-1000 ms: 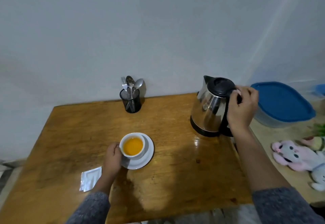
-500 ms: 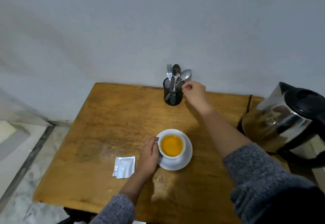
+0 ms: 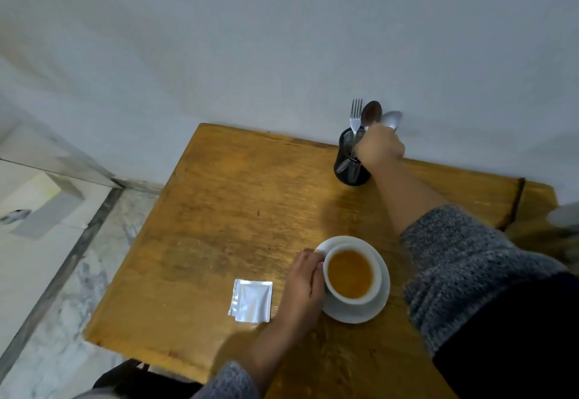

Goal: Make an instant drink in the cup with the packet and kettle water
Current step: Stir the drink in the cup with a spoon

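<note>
Orange drink fills the white cup [image 3: 351, 275], which sits on a saucer [image 3: 380, 301] on the wooden bench [image 3: 238, 210]. Left hand [image 3: 305, 286] curls its grip against the cup's side. Right hand [image 3: 379, 148] closes on a spoon [image 3: 391, 119] standing in the black mesh holder [image 3: 344, 160]. Beside the left hand, the silver packet [image 3: 252, 301] lies flat.

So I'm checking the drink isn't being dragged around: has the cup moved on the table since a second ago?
No. The cup sits on its saucer, just right of the packet, as before; only the camera shifted.
</note>
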The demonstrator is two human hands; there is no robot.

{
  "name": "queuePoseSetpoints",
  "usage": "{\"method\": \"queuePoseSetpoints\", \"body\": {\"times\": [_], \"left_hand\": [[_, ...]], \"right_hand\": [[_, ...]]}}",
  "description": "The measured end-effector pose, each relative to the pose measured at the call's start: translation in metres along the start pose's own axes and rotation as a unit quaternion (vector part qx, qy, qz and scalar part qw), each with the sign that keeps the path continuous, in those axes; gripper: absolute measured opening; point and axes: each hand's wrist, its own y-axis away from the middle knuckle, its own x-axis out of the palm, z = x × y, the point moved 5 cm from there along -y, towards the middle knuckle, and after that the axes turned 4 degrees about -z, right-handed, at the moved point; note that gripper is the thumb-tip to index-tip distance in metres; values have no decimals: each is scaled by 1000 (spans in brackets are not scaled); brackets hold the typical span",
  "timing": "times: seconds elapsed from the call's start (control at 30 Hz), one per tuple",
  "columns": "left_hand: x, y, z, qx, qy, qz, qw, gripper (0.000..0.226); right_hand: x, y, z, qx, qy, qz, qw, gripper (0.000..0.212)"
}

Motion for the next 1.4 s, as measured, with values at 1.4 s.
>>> {"method": "queuePoseSetpoints", "body": {"times": [1.4], "left_hand": [[-8, -1, -18, -21, -61, 57, 996, 25]], "right_hand": [[-52, 213, -80, -357, -28, 101, 928, 10]]}}
